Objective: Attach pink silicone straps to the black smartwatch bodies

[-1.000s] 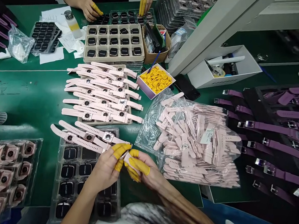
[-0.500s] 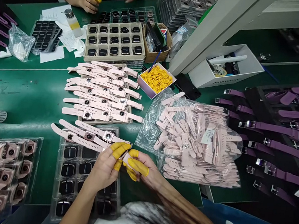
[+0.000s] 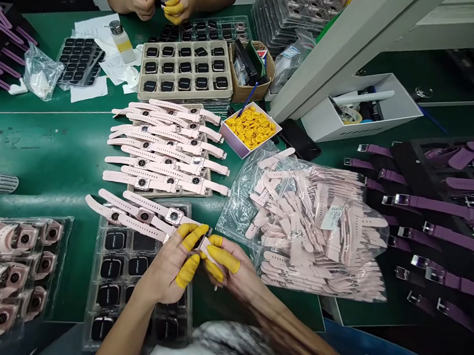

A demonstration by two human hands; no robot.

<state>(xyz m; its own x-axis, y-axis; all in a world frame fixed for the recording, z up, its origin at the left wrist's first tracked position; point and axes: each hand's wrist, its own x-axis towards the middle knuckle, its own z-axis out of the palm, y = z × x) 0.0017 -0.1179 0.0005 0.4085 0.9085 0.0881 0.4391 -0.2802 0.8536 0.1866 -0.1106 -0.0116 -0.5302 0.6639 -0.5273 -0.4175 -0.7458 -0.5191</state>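
Note:
My left hand (image 3: 171, 267), with yellow finger cots, grips a dark watch case (image 3: 198, 243) by its edge, the thumb held apart below. Also in yellow cots, my right hand (image 3: 234, 260) pinches a pale pink watch strap (image 3: 213, 255) against the case's right side. Whether the strap is seated in the case cannot be made out. Just beyond my left hand, pink-strapped watches (image 3: 144, 216) lie face down across a clear tray (image 3: 91, 297) of dark square watch faces. Right of my hands is a plastic bag (image 3: 239, 199) full of pink straps (image 3: 294, 229).
Rows of pink-strapped watches (image 3: 170, 146) lie ahead. A small box of yellow finger cots (image 3: 251, 127) stands behind the bag. Purple straps (image 3: 440, 206) are at right, trays of watches (image 3: 10, 271) at left. A co-worker's hands (image 3: 163, 4) are across the table.
My left thumb has moved down and away from the case, while the right fingers still pinch the strap. The co-worker's hands have come closer together. The view has shifted slightly.

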